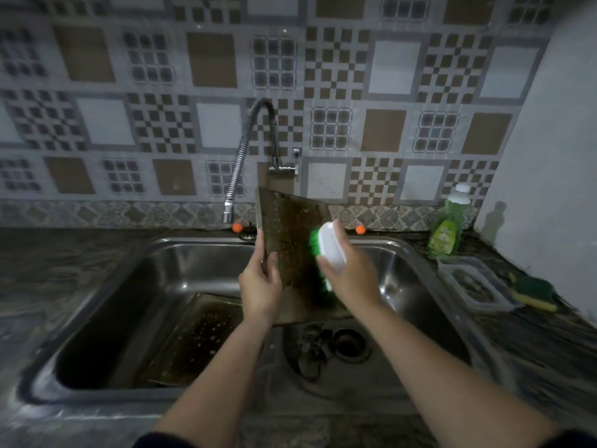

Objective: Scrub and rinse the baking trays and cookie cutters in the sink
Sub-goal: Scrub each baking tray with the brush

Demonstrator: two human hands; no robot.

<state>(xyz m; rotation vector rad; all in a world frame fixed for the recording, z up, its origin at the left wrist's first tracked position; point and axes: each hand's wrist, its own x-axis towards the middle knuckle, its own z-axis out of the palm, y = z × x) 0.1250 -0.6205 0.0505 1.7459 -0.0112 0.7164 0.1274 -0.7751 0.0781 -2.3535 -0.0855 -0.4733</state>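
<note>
Your left hand (260, 282) grips the near left edge of a perforated baking tray (292, 234), thumb on its face and fingers curled behind, holding it up on edge over the sink (403, 250). Your right hand (347, 273) is closed around the white body of a scrub brush (328, 253), its green bristles pressed against the tray face just left of that hand. Judged step: scrubbing is under way on this tray; rinsing is not yet done, and no water is visibly running from the tap (228, 215) above your left hand. The tray stands tilted, long axis running from its lower edge near your wrists up and away toward the wall, soiled face turned to your right hand. The brush's long axis lies roughly along the same line. A second tray (197, 334) lies flat in the basin below your left forearm, apparently unwashed. Dark shapes beside the drain (350, 342) may be cookie cutters; too blurred to confirm. Next move, in my judgement, calls for firm strokes along the tray while your left grip resists the push.
</note>
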